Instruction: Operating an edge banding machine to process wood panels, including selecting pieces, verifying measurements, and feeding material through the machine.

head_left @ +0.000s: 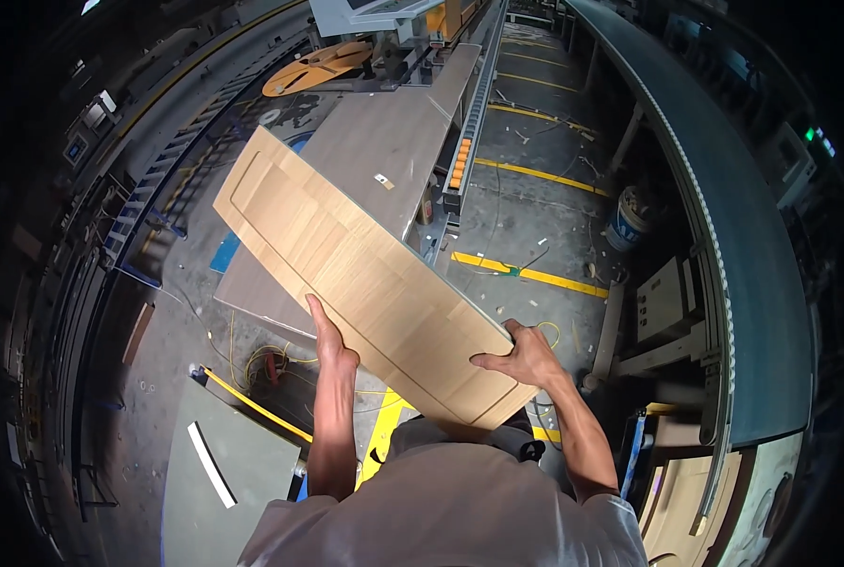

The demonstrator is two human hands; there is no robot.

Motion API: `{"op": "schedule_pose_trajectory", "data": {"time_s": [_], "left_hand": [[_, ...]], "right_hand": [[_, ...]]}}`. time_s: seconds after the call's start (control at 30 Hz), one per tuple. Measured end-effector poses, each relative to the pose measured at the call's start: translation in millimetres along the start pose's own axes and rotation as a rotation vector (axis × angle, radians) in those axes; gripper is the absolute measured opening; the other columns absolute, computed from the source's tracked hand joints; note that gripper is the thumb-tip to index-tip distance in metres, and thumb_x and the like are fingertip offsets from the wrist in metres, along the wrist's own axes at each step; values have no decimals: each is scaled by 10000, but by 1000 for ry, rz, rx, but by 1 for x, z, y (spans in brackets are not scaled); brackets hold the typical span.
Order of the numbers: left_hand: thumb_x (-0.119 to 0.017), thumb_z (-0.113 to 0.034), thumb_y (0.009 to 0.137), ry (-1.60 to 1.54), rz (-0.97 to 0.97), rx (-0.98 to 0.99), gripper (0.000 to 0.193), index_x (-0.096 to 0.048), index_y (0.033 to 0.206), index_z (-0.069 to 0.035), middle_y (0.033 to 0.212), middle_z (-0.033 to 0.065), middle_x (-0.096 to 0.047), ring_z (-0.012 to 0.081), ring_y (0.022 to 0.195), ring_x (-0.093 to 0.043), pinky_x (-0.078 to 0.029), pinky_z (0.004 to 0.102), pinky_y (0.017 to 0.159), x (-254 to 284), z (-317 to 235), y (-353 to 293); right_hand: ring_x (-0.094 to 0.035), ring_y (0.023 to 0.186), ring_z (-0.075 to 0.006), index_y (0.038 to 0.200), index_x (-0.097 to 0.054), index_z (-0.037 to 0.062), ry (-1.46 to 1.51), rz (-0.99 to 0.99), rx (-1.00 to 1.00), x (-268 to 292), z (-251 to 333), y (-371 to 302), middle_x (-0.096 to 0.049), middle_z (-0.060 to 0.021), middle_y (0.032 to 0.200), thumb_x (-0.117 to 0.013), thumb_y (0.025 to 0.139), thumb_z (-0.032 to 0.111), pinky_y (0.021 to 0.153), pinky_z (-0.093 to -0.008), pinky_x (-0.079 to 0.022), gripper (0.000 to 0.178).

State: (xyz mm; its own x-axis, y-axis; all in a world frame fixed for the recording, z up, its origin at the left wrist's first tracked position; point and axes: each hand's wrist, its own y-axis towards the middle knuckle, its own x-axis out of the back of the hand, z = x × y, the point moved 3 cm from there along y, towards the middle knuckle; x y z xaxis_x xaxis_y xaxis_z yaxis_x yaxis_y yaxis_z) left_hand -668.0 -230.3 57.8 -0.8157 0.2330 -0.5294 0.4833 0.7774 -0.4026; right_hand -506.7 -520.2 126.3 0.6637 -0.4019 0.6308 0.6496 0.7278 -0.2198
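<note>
A long wooden panel (pixel 346 260) with a routed groove near its border is held up in front of my body. It slants from the far left down to the near right, close to my waist. My left hand (pixel 329 338) grips its near-left long edge, the thumb along the edge and the other fingers hidden beneath. At the opposite long edge, my right hand (pixel 521 357) clasps the panel near its closer end, thumb on the top face and fingers round the side. Partly behind the panel lies a grey-brown work table (pixel 389 142) with a small light scrap on it.
A green conveyor belt (pixel 724 180) runs along the right. Beside it stands a bucket (pixel 630 222). Cables (pixel 242 364) lie on the floor at left. A grey platform (pixel 242 463) with a white strip is near left, and more wooden panels (pixel 686 501) are near right.
</note>
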Motion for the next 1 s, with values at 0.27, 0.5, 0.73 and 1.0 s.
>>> {"op": "schedule_pose_trajectory", "data": {"time_s": [0.27,0.5,0.73,1.0], "left_hand": [[-544,-641,904,-138,33,84,840,-349,1484,-66,1487,143,-430,314,1322,-463,-397,501,1073,-85,22,131],[-563,-581,924,-117,-107,-10,742,-421,1443,-71,1447,144,-482,313,1295,-496,-419,495,1061,-178,56,259],[-612,-514,922,-140,-283,-32,782,-387,1409,55,1389,192,-518,315,1236,-552,-493,455,1001,-281,95,357],[-628,-482,925,-82,-358,18,786,-394,1365,126,1325,216,-558,325,1154,-606,-532,451,935,-328,100,428]], "right_hand": [[-704,839,-317,1020,-638,-138,34,111,-24,50,-39,174,-699,-261,892,-818,671,503,800,-381,-537,752],[-700,852,-246,1056,-676,-78,5,247,-5,103,-95,362,-719,-184,923,-821,706,458,775,-350,-535,656],[-703,864,-226,1087,-678,-67,179,477,-55,180,-138,514,-726,-161,962,-817,714,461,784,-332,-544,662],[-701,869,-242,1085,-673,-80,206,518,-100,213,-156,615,-721,-176,976,-783,746,438,787,-342,-543,629]]}}
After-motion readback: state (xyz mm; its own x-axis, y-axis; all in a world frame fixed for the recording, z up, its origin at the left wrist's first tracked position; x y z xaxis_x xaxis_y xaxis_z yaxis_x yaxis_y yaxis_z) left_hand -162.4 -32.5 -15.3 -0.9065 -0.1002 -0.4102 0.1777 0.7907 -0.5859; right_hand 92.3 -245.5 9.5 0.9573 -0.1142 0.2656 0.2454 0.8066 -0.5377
